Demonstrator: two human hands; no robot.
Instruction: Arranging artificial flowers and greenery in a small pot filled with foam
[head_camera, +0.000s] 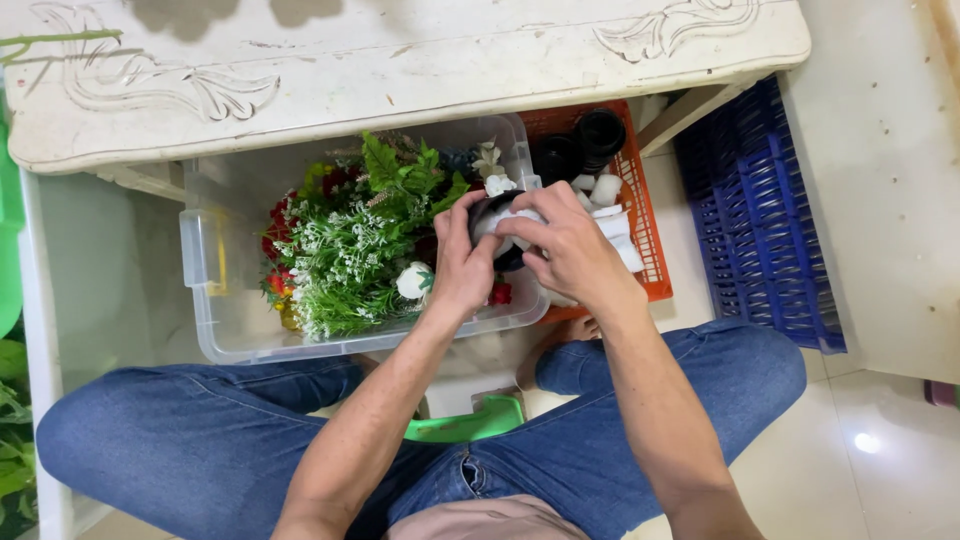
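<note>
Both hands hold a small black pot (497, 212) with white paper (612, 228) over the clear bin (215, 300). Left hand (462, 262) and right hand (568, 250) grip its sides. It looks light and stiff; the rim seems best to hold.

A small black pot (493, 212) with a white foam block (520, 222) at its mouth sits tilted between both hands, just above the right rim of the clear plastic bin (215, 330) of artificial flowers.

Single head-worn view, steeply downward (close), over lap and clear bin (215, 330).
</note>
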